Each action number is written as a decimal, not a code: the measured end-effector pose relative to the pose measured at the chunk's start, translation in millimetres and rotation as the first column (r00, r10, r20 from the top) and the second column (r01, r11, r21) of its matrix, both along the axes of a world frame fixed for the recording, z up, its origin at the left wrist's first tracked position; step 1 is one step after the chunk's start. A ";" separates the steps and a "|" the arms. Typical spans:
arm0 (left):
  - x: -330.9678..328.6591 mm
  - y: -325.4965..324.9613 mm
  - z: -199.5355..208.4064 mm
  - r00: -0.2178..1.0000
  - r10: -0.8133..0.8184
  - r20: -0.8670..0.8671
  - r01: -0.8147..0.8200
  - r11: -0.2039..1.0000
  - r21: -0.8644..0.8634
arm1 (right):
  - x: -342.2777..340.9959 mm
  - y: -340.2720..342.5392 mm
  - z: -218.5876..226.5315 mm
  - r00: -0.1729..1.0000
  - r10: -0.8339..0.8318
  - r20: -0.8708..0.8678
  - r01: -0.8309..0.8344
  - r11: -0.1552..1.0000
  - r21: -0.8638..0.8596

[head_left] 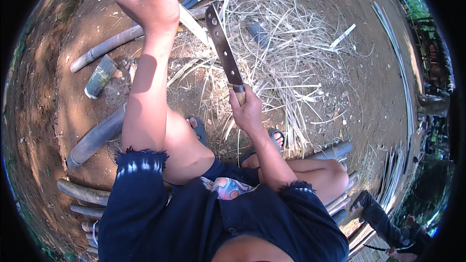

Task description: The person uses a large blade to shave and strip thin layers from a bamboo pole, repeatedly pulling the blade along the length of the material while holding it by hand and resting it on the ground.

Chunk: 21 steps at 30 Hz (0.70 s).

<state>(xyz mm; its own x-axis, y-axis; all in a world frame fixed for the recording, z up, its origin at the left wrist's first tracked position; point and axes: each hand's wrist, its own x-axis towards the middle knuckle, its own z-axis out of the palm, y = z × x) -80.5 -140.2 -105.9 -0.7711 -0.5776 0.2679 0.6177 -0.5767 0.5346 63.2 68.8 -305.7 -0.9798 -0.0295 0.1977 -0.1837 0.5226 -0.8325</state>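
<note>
Fingers of the left hand (149, 6) are curled around one strip (194, 25), though the top edge crops them partly; those of the right hand (248, 109) wrap one knife (221, 43) by its wooden handle. The strip is pale, straight, flat and narrow, slanting from the left fingers down toward the blade; whether the two touch, I cannot tell. The blade is dark, with four holes showing, and points away from the right fingers. Beyond and right of those fingers spreads one heap of pale shavings (291, 60), one short tube (259, 35) lying in it. Left of and below the left fingers lie a second tube (100, 78) and two thick poles, one farther off (109, 45), one nearer (97, 137).
</note>
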 end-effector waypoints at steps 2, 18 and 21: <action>-0.5 4.1 -1.8 0.999 0.007 -0.033 -0.008 0.999 -0.035 | -17.5 -2.8 41.0 0.987 0.023 -0.158 -0.028 0.999 -0.028; -6.8 -0.5 -1.0 0.939 0.343 0.020 -0.311 0.875 -0.371 | -40.7 10.8 -90.5 0.968 -0.010 0.249 -0.063 0.958 0.281; -24.2 15.7 -19.7 0.952 0.295 0.081 -0.247 0.899 -0.362 | -53.1 23.4 -44.4 0.954 -0.089 0.285 0.039 0.983 0.179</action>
<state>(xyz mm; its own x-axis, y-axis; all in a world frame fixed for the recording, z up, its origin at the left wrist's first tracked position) -104.7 -124.5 -125.6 -0.6394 -0.6594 0.3956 0.6349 -0.1626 0.7553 10.1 92.2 -350.1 -0.9948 0.0270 -0.0982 0.0914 0.6631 -0.7429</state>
